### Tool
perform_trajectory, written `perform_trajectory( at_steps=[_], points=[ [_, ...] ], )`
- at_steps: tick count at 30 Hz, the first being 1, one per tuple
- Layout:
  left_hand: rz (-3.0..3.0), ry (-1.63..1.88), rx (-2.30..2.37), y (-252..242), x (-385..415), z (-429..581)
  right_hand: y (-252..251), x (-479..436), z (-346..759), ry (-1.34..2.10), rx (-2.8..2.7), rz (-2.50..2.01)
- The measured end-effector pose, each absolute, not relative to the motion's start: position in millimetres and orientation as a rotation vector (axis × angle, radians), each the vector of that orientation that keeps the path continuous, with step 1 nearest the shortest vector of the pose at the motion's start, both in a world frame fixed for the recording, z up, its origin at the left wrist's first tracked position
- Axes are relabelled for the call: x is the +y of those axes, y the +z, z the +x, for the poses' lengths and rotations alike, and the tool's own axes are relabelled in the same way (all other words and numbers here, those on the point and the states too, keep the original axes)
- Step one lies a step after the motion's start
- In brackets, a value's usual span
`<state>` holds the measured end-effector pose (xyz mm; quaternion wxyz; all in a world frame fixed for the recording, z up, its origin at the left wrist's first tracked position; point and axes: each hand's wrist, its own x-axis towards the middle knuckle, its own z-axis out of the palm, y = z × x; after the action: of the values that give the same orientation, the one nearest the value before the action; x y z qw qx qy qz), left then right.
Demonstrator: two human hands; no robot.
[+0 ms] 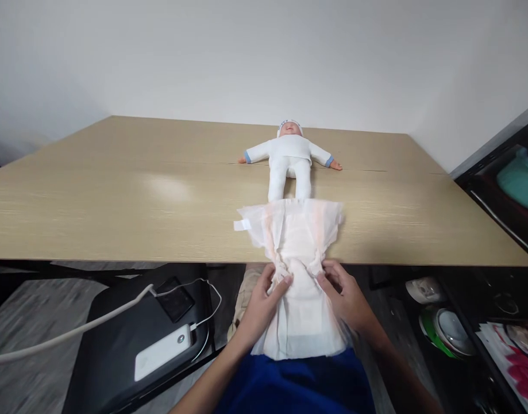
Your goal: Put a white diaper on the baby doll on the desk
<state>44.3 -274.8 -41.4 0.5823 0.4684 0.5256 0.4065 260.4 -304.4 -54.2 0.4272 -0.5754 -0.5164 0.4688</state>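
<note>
An unfolded white diaper [299, 230] lies partly on the table and hangs over its front edge towards my lap. My left hand [270, 293] pinches its left side edge just below the table edge, thumb on the inner face. On the opposite side, my right hand [339, 287] grips the other edge in the same way. A tape tab [242, 225] sticks out at the diaper's upper left corner. Beyond it a baby doll [290, 155] in white clothes lies on its back, arms spread, its feet by the diaper's far edge.
The wooden table [95, 201] reaches back to a pale wall. At lower left, a black chair [117, 322] bears a white power bank [164, 352], a cable and a dark phone [174, 299]. A shelf with a round tin [451, 330] and papers stands at right.
</note>
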Motion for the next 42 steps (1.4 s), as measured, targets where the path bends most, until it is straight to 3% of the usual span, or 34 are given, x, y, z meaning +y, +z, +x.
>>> perform_trajectory(
  at_steps=[5, 11, 16, 21, 24, 28, 36, 39, 42],
  points=[
    [0.870, 0.915, 1.312, -70, -284, 31, -78, -326, 272, 0.992, -1.352, -1.611],
    [0.819, 0.909, 1.253, -77, -287, 34, -49, -311, 258, 0.496, -1.603, -1.520],
    [0.955, 0.880, 1.315, -77, -284, 28, -29, -252, 227, 0.349, -1.977, -1.391],
    [1.484, 0.857, 1.432, -69, -285, -5, -41, -214, 206, 0.357, -2.206, -1.455],
    [1.935, 1.121, 1.453, -57, -265, -34, -53, -215, 201, 0.352, -2.231, -1.498],
    [2.655, 1.354, 0.995, -28, -186, -51, -57, -223, 199, 0.307, -2.246, -1.521],
    [3.185, 0.125, 0.702, 11, -39, 19, -59, -224, 199, 0.286, -2.237, -1.514],
    [3.195, -0.045, 0.516, 9, -27, 35, -59, -225, 198, 0.301, -2.227, -1.503],
    [3.172, 0.016, 0.411, 4, -17, 42, -55, -226, 200, 0.338, -2.238, -1.500]
  ],
)
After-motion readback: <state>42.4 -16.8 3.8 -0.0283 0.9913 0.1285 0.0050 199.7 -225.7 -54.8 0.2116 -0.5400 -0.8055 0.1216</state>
